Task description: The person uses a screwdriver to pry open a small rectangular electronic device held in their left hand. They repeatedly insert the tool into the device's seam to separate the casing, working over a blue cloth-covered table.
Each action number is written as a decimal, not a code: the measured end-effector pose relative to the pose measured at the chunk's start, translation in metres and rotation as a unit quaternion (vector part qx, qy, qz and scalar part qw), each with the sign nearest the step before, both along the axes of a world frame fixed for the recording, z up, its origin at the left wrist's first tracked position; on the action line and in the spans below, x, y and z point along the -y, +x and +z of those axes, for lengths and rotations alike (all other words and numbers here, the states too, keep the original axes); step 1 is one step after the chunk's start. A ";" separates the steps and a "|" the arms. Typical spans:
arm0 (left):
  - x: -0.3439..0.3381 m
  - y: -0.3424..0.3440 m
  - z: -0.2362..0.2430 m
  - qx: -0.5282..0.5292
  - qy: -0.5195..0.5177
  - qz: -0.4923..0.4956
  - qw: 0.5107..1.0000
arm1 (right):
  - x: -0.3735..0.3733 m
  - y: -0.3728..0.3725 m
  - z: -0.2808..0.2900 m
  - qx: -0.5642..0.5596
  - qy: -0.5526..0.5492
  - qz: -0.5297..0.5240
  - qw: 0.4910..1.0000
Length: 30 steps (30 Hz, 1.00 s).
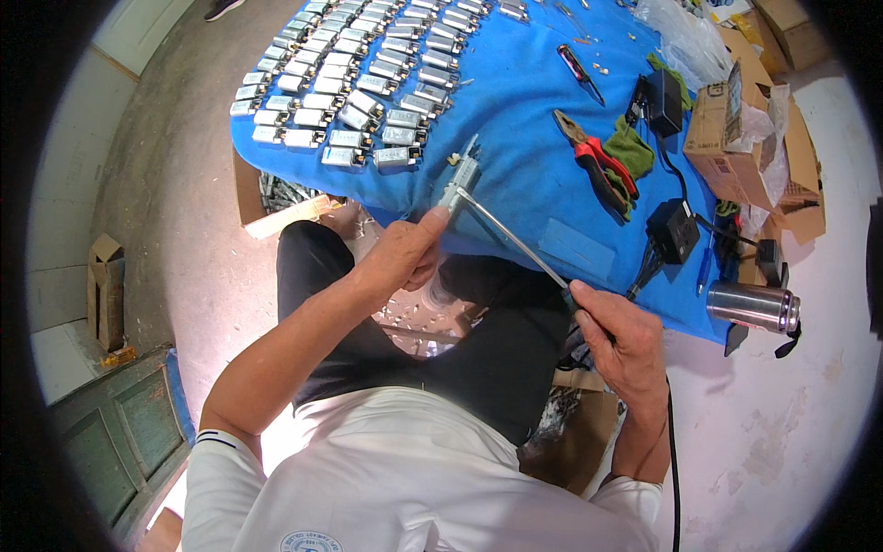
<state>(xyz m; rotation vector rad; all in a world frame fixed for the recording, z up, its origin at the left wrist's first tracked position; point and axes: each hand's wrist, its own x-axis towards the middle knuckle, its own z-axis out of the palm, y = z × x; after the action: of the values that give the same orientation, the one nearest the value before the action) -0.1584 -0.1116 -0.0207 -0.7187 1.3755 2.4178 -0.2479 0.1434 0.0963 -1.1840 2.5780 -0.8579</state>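
Observation:
My left hand [405, 256] is closed round the lower end of a narrow grey-silver part [460, 181], held over the table's near edge. In my right hand [623, 339] is a screwdriver [515, 241] with a long thin metal shaft. The shaft slants up to the left, its tip at the side of the grey-silver part; whether it presses in, I cannot tell. Most of the screwdriver's handle is hidden by my fingers. Beyond my left hand, several rows of small silver rectangular metal units [349, 138] lie on the blue cloth [506, 120].
Red-and-black pliers [602, 170], a small screwdriver [581, 74], a green glove [630, 147] and black power adapters [674, 230] lie to the right. Near the right edge is a steel flask [754, 306]. Open cardboard boxes [759, 152] stand beyond it; another box [253, 198] sits under the table's left side.

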 end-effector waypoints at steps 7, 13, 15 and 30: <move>-0.001 0.001 0.000 -0.030 -0.034 -0.014 0.999 | 0.002 -0.019 0.006 0.065 0.009 0.018 0.998; -0.006 -0.004 0.003 -0.030 -0.059 -0.005 0.998 | -0.003 -0.027 -0.014 0.108 0.002 0.001 0.994; -0.006 -0.003 0.002 -0.029 -0.063 -0.007 0.998 | 0.001 -0.020 -0.015 -0.011 0.011 0.056 0.998; -0.007 -0.003 0.005 -0.032 -0.100 -0.030 0.994 | -0.013 -0.034 -0.053 0.148 -0.044 0.001 0.988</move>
<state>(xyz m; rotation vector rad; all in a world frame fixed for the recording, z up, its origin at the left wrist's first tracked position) -0.1611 -0.1044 -0.0160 -0.6389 1.6591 2.2971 -0.2815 0.1562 0.0435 -0.9935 2.3200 -1.0678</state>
